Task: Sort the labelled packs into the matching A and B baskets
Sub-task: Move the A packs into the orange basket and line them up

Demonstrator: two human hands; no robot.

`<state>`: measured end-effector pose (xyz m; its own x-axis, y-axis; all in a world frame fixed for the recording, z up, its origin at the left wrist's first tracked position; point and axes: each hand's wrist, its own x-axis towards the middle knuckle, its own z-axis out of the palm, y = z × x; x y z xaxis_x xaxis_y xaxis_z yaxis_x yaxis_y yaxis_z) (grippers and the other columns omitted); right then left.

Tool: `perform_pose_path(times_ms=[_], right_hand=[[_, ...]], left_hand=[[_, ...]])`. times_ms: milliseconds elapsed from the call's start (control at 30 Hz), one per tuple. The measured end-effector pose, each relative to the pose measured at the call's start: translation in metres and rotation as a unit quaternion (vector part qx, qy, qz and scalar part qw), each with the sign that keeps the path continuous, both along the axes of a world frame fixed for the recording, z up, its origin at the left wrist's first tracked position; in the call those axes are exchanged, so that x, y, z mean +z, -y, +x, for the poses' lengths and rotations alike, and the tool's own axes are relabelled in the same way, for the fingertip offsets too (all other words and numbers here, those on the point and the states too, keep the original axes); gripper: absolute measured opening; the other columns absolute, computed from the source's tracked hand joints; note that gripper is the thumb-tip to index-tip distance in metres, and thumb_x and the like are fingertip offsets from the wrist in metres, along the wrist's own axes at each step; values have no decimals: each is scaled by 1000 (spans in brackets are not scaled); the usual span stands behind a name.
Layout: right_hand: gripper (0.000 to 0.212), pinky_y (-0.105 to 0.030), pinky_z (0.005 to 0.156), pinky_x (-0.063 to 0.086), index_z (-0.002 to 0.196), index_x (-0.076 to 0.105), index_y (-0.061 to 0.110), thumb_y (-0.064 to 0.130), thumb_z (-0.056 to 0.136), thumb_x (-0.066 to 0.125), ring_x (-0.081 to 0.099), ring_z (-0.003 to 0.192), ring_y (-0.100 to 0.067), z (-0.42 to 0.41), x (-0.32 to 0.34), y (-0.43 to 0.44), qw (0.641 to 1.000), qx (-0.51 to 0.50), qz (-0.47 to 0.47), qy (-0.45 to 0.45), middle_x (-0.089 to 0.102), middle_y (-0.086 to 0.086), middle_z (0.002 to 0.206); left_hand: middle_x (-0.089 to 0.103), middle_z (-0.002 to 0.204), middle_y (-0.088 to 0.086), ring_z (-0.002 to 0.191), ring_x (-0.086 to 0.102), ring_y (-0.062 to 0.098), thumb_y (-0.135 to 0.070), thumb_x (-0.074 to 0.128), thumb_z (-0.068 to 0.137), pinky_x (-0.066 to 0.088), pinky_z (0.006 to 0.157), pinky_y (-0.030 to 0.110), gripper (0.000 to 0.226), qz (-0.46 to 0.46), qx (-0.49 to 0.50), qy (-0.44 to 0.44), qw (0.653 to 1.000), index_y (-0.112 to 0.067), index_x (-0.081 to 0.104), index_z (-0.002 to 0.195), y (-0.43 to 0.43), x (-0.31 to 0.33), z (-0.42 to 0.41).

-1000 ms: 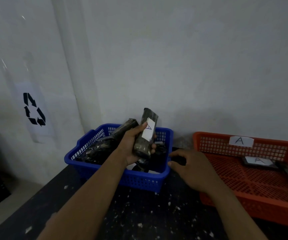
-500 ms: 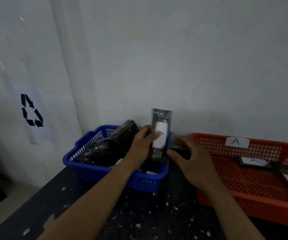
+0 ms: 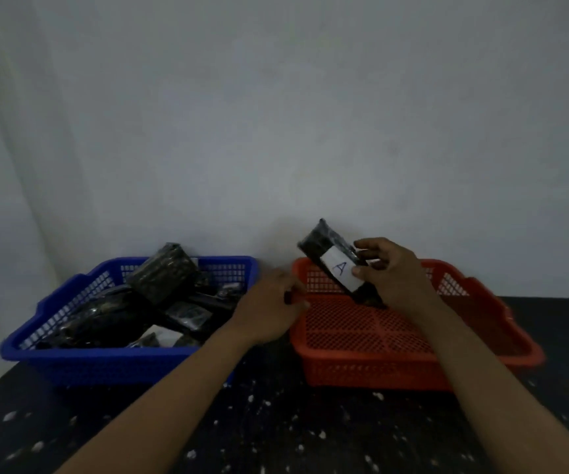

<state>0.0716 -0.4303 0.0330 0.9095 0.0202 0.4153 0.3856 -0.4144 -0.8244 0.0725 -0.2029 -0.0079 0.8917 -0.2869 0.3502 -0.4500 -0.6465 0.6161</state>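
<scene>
Black-wrapped pack (image 3: 339,265) marked A sits pinched in the right hand (image 3: 395,271) above the orange basket (image 3: 372,336), not yet dropped, left hand (image 3: 269,307) loosely open and empty, many packs (image 3: 132,313) left in the blue basket (image 3: 105,364).

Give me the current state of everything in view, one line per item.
Pack labelled A: held tilted in the air over the red basket, label facing the camera.
Right hand: fingers closed on the pack.
Left hand: empty, loosely open, between the baskets.
Red basket: on the table; the mesh floor that shows is bare.
Blue basket: on the table, piled with dark packs.
Table: dark, speckled with white flecks.
</scene>
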Motion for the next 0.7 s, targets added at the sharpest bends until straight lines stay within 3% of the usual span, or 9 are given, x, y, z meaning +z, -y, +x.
perform_pose_path(times_ms=[67, 100, 167, 233, 367, 433, 500, 700], right_hand=[[35, -16, 73, 45, 111, 67, 25, 15, 79, 76, 59, 91, -8, 23, 2, 20, 987, -30, -154, -17, 67, 4, 108], [35, -18, 77, 43, 111, 67, 23, 15, 79, 76, 58, 93, -9, 35, 1, 25, 975, -27, -220, -26, 67, 2, 111], [36, -20, 81, 40, 114, 67, 21, 13, 80, 74, 58, 100, -14, 57, -5, 26, 948, 10, -316, -48, 65, -1, 117], [37, -22, 82, 39, 117, 67, 19, 14, 81, 72, 57, 106, -20, 77, -15, 17, 917, 48, -390, -63, 61, -5, 120], [35, -31, 88, 49, 117, 67, 14, 11, 82, 66, 61, 103, -23, 103, -34, -1, 873, 66, -478, -73, 65, -10, 119], [31, -36, 80, 52, 113, 66, 14, 13, 83, 60, 62, 98, -26, 106, -44, -3, 849, 35, -524, -50, 66, -12, 112], [27, -33, 69, 47, 109, 62, 15, 15, 82, 58, 61, 94, -27, 106, -48, -3, 843, 13, -538, -10, 66, -13, 107], [41, -43, 89, 51, 124, 61, 24, 38, 87, 59, 57, 111, -23, 105, -40, -2, 824, 54, -563, -30, 62, -3, 125]], left_hand=[[38, 133, -5, 113, 49, 15, -42, 55, 92, 45, 93, 32, 30, 156, 15, 26, 987, -25, 57, 117, -2, -10, 4], [31, 138, -2, 110, 50, 18, -43, 48, 95, 45, 88, 32, 32, 194, 2, 45, 980, -23, 55, 119, -3, -12, 4], [22, 145, 2, 96, 55, 22, -43, 36, 100, 41, 72, 29, 31, 242, -23, 68, 968, -23, 51, 118, -3, -17, 3], [15, 149, 0, 88, 54, 20, -44, 30, 100, 36, 67, 29, 31, 262, -20, 65, 963, -26, 47, 118, -4, -19, 2], [14, 149, 0, 89, 55, 22, -44, 28, 101, 37, 66, 31, 32, 268, -19, 50, 962, -25, 46, 119, -3, -16, 0], [16, 147, -1, 88, 55, 22, -43, 29, 101, 42, 67, 34, 31, 261, -26, 53, 964, -25, 46, 119, -3, -15, 0], [16, 146, -4, 89, 55, 23, -44, 29, 100, 49, 72, 39, 31, 254, -29, 59, 965, -25, 46, 119, -3, -15, 0], [17, 144, -9, 82, 47, 16, -44, 31, 99, 41, 69, 32, 28, 228, -34, 73, 970, -28, 48, 115, -3, -19, 4]])
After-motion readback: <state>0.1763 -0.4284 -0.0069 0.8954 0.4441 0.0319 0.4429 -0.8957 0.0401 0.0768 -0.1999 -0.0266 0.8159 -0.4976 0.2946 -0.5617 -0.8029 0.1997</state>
